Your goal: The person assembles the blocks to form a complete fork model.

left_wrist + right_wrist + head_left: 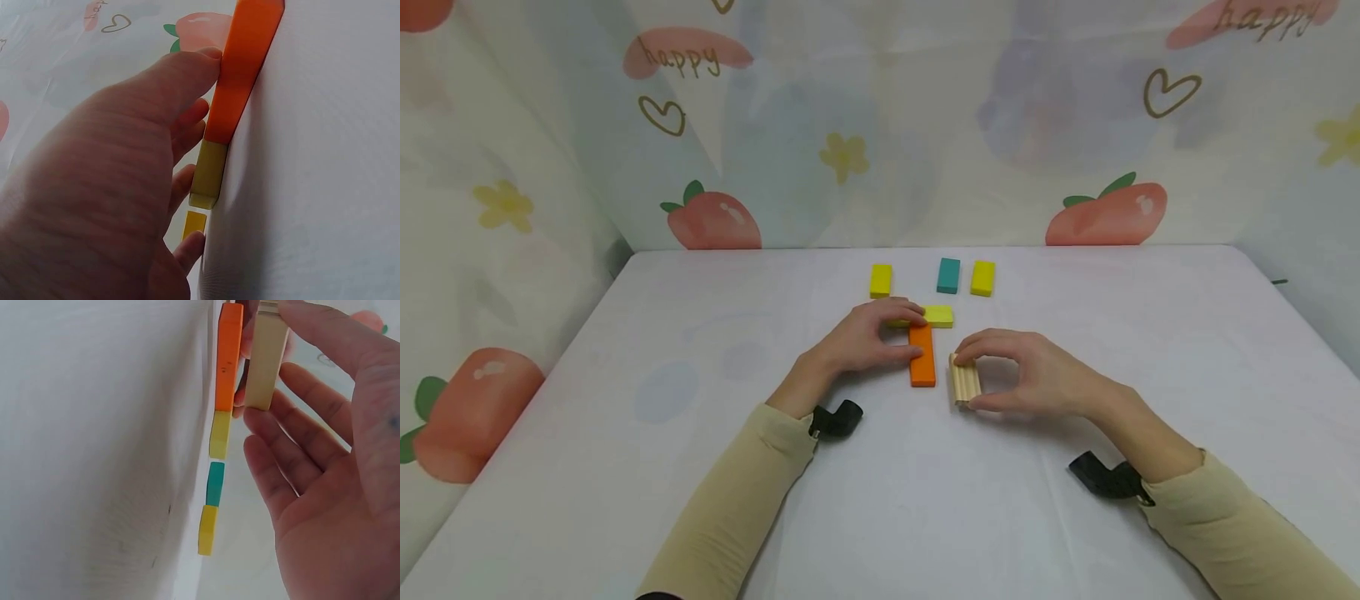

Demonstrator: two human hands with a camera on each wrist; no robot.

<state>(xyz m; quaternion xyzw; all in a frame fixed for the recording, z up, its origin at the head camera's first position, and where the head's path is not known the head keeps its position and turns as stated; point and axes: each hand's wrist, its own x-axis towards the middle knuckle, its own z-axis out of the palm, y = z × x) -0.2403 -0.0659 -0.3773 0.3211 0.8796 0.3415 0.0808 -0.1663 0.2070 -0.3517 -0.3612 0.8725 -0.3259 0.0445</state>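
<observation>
My right hand [1037,375] pinches a pale wooden block [265,362] with ridged lines along it, thumb at the near end and fingertips at the far end. In the head view that block is just right of a long orange block [922,367] lying flat. My left hand [872,337] rests at the orange block, its thumb against the left side and a fingertip near the far end. A yellow block [940,316] lies crosswise at the orange block's far end, making a T shape. Its left part is mostly hidden by my left fingers.
Farther back lie a yellow block [881,281], a teal block [948,276] and another yellow block [982,278], spaced apart. The white-covered table [895,517] ends at a patterned cloth backdrop [910,125]. Black wrist cameras jut from both sleeves.
</observation>
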